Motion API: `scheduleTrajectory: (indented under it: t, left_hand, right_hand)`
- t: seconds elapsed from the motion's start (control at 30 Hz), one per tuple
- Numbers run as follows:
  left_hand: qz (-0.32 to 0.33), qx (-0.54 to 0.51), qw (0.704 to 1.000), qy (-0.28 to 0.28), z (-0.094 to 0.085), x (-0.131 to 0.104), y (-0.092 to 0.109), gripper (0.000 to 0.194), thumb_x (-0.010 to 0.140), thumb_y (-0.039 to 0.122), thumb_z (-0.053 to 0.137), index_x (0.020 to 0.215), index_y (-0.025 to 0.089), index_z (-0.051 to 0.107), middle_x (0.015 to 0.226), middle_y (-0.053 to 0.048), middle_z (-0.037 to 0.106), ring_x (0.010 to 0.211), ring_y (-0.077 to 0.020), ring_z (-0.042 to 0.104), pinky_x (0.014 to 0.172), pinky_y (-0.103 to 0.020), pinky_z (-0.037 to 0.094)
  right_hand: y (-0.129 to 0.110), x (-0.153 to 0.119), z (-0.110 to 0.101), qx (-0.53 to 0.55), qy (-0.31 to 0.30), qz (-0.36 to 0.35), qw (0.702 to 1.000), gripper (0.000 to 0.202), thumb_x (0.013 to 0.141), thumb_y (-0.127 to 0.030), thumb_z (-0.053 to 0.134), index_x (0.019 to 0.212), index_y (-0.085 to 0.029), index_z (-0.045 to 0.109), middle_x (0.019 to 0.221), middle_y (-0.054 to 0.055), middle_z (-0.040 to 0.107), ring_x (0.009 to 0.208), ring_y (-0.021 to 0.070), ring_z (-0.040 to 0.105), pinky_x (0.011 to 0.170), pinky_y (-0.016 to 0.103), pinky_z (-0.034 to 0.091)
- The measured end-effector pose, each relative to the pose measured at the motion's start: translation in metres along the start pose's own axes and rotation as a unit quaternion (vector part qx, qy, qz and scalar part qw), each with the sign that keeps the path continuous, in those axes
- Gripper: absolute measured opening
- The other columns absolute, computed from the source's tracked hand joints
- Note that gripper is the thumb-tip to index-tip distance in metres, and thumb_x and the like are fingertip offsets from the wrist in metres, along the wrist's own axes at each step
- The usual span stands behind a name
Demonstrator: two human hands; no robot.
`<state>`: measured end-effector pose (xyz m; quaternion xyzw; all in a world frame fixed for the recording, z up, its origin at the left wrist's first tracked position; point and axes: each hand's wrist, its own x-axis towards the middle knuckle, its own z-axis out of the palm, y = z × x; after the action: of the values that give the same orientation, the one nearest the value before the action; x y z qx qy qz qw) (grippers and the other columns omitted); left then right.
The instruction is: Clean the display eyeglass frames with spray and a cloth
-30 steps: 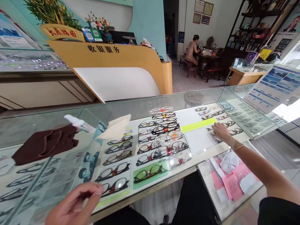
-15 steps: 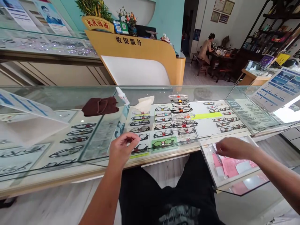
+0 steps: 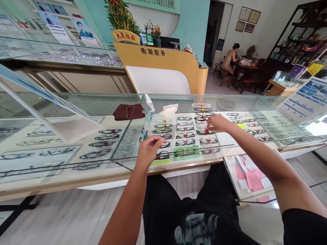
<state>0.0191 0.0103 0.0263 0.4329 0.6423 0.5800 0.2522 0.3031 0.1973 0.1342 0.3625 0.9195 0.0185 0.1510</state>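
Note:
My left hand (image 3: 150,149) hovers at the near edge of the glass counter, thumb and fingers closed together; whatever may be between them is too small to make out. Beside it lie dark eyeglasses (image 3: 163,155). Over the right-hand column of frames is my right hand (image 3: 217,123), its fingers pointing down and pinched at the clear-framed eyeglasses (image 3: 200,125). Its fingertips partly cover that frame, so I cannot tell whether they grip it. Black eyeglasses (image 3: 185,151) lie on a green card (image 3: 178,157) between my hands.
A brown pouch (image 3: 129,112), a white spray bottle (image 3: 149,103) and a crumpled cloth (image 3: 169,111) are on the glass counter (image 3: 122,160). An open drawer (image 3: 238,195) at right holds pink packets (image 3: 254,180). Folded signs stand at both sides. A person (image 3: 230,59) sits farther back.
My right hand has moved from above the open drawer, forward and left, to the clear eyeglasses on the counter. My left hand stays closed near the counter edge. The view has shifted left.

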Motion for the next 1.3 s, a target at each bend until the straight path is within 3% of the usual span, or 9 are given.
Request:
scheduleTrajectory:
  t: [0.17,0.3,0.47,0.93,1.03,1.13,1.2,1.3]
  left_hand:
    - [-0.007,-0.022,0.999,-0.028,-0.001,0.001,0.002,0.030,0.073,0.052,0.076,0.074,0.021,0.074,0.077,-0.005,0.076,0.070,-0.0183,0.061,0.070,-0.031,0.052]
    - [0.007,-0.044,0.998,-0.034,0.000,0.001,0.004,0.029,0.076,0.050,0.073,0.068,0.022,0.067,0.072,-0.004,0.070,0.068,-0.0166,0.058,0.069,-0.029,0.051]
    - [0.006,-0.047,0.999,-0.027,0.000,0.001,0.006,0.028,0.076,0.048,0.071,0.067,0.023,0.064,0.070,-0.003,0.066,0.066,-0.0162,0.056,0.067,-0.030,0.051]
    - [0.005,-0.017,1.000,-0.009,-0.002,0.002,0.000,0.024,0.073,0.045,0.073,0.068,0.022,0.067,0.068,-0.004,0.069,0.066,-0.0175,0.062,0.066,-0.029,0.054]
    - [0.006,-0.011,1.000,-0.005,-0.003,0.002,0.000,0.024,0.074,0.045,0.073,0.069,0.023,0.067,0.068,-0.004,0.070,0.067,-0.0186,0.063,0.066,-0.030,0.056]
    - [0.008,-0.005,1.000,-0.001,-0.004,0.000,0.000,0.024,0.074,0.045,0.073,0.068,0.023,0.066,0.067,-0.003,0.069,0.067,-0.0189,0.063,0.065,-0.030,0.056]
    - [0.009,0.006,1.000,-0.006,-0.005,-0.002,0.001,0.024,0.075,0.045,0.072,0.068,0.023,0.066,0.067,-0.003,0.069,0.068,-0.0188,0.063,0.067,-0.031,0.056]
    - [0.001,0.022,1.000,-0.012,-0.008,-0.004,0.001,0.023,0.074,0.043,0.072,0.069,0.022,0.067,0.069,-0.003,0.070,0.071,-0.0185,0.062,0.069,-0.031,0.054]
  right_hand:
    - [0.003,0.013,0.002,-0.005,-0.009,-0.017,1.000,0.020,0.096,-0.026,0.070,0.102,-0.028,0.089,0.122,0.009,0.084,0.123,0.0295,0.067,0.098,0.034,0.050]
    - [0.000,0.014,0.005,-0.006,-0.015,-0.021,1.000,0.018,0.096,-0.029,0.071,0.100,-0.027,0.089,0.116,0.011,0.084,0.121,0.0306,0.067,0.096,0.036,0.049]
    - [-0.004,0.008,0.006,-0.004,-0.012,-0.019,1.000,0.017,0.096,-0.030,0.073,0.101,-0.024,0.088,0.124,0.012,0.083,0.125,0.0325,0.063,0.100,0.042,0.046]
    - [0.000,-0.005,0.009,0.051,0.012,0.020,0.998,0.023,0.101,-0.024,0.067,0.110,-0.023,0.088,0.137,0.013,0.077,0.129,0.0342,0.060,0.102,0.044,0.044]
    - [0.013,-0.028,0.005,0.092,0.022,0.006,0.996,0.022,0.101,-0.025,0.068,0.108,-0.023,0.088,0.132,0.013,0.079,0.124,0.0329,0.062,0.102,0.043,0.043]
    - [0.036,-0.073,-0.003,0.186,0.022,-0.043,0.981,0.019,0.099,-0.028,0.069,0.101,-0.022,0.087,0.123,0.011,0.081,0.115,0.0280,0.067,0.104,0.041,0.046]
    - [0.051,-0.112,-0.007,0.262,-0.029,-0.079,0.961,0.020,0.098,-0.031,0.068,0.096,-0.022,0.085,0.114,0.009,0.081,0.106,0.0238,0.070,0.100,0.036,0.050]
    - [0.070,-0.168,0.000,0.340,-0.168,-0.082,0.922,0.025,0.096,-0.041,0.068,0.088,-0.023,0.083,0.103,0.008,0.079,0.099,0.0224,0.070,0.096,0.034,0.054]
